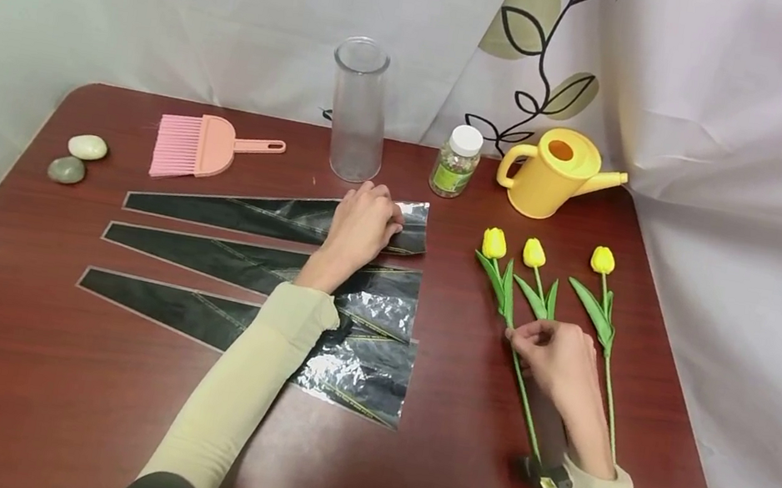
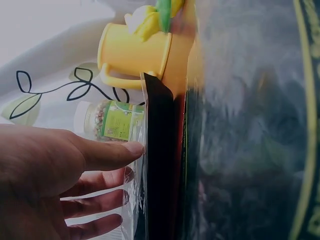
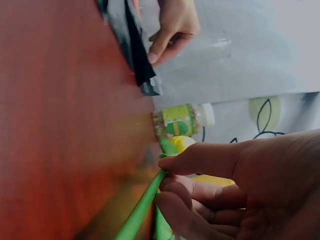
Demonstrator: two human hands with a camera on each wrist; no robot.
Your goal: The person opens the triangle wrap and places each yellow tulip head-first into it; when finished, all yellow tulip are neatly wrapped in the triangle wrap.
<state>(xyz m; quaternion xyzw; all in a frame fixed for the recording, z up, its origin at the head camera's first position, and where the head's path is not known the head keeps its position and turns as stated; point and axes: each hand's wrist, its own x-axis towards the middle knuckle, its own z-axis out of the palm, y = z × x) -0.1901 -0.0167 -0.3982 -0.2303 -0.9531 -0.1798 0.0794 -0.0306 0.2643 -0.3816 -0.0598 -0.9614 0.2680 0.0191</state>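
Observation:
In the head view my left hand (image 1: 361,227) pinches the wide end of the farthest of three black flower sleeves (image 1: 236,212). The left wrist view shows the clear film (image 2: 136,175) between thumb and fingers, raised apart from the black layer (image 2: 160,165). On the right side of the table, my right hand (image 1: 561,361) pinches the green stem (image 3: 142,207) of the leftmost yellow tulip (image 1: 493,243) between thumb and fingertips. A second tulip (image 1: 534,253) lies close beside it, its stem partly hidden by the hand. Farther right lies a third tulip (image 1: 603,260).
Two more sleeves (image 1: 163,245) lie under my left forearm. A clear vase (image 1: 359,121), a jar of pebbles (image 1: 455,165) and a yellow watering can (image 1: 552,180) stand along the back. At the left are a pink brush with dustpan (image 1: 211,148) and two stones (image 1: 87,146).

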